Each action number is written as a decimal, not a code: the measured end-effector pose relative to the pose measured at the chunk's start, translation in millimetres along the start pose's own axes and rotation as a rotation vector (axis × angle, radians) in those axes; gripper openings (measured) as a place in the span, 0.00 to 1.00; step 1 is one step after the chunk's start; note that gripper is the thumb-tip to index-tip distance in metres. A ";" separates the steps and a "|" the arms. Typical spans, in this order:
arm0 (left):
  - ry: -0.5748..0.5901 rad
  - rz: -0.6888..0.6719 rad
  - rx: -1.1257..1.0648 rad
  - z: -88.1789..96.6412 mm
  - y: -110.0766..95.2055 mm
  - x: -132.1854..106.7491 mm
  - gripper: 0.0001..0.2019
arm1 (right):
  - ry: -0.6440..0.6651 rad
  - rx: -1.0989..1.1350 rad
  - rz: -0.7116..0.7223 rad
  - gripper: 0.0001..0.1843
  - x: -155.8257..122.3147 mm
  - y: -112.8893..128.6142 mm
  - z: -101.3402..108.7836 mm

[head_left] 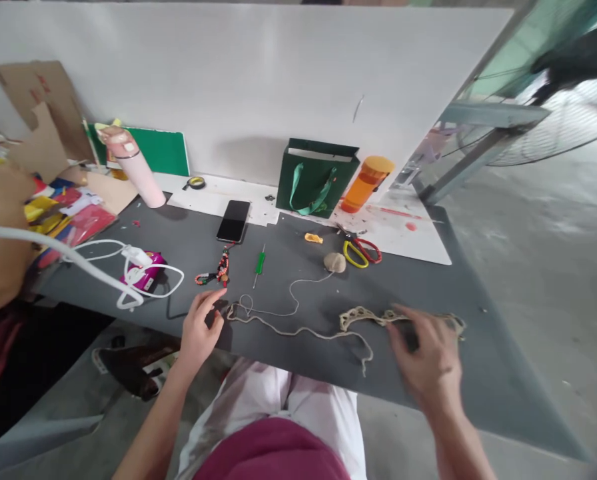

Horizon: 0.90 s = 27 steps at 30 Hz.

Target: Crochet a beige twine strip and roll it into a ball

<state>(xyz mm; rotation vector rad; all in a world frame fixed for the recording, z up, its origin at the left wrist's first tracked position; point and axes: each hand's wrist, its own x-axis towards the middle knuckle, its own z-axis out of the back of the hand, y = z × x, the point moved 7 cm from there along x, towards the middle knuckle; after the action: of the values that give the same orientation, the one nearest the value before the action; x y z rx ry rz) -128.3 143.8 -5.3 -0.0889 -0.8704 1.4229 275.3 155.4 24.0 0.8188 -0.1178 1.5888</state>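
Grey tabletop (288, 261) before us: our left hand (201, 327), at nine o'clock, is half open and holds nothing, fingertips (222, 292) near the twine (298, 331). Our right hand (423, 353), at three o'clock, blurs over the knotted stretch (363, 319); it looks open, though we cannot be sure.

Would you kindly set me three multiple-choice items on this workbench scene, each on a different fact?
1. Where does the orange bottle stand?
A left of the pink flask
B right of the green paper bag
C inside the bag

2. What colours are the scissors' handles?
A yellow and red
B blue and black
C white only

3. How does the twine lie?
A on a spool
B on a hook
C loose on the dark tabletop

1 B, it stands beside the bag.
2 A, one loop of each.
3 C, it trails in loose curves.
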 end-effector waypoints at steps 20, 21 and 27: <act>0.104 0.258 0.064 -4.7 -17.1 -28.9 0.10 | 0.470 0.383 0.292 0.07 -41.4 187.7 -106.5; 0.103 0.284 0.048 -6.5 -15.2 -27.2 0.09 | 0.449 0.344 0.301 0.07 -42.3 187.9 -107.6; 0.154 0.402 -0.209 -14.7 -9.1 -18.4 0.06 | 0.485 0.457 0.275 0.10 -46.7 187.9 -106.8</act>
<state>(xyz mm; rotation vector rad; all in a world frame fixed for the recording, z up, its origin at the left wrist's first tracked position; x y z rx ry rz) -110.8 132.2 -19.3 -0.5514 -0.9026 1.6654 58.2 131.8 -10.6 0.7564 0.5176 2.0715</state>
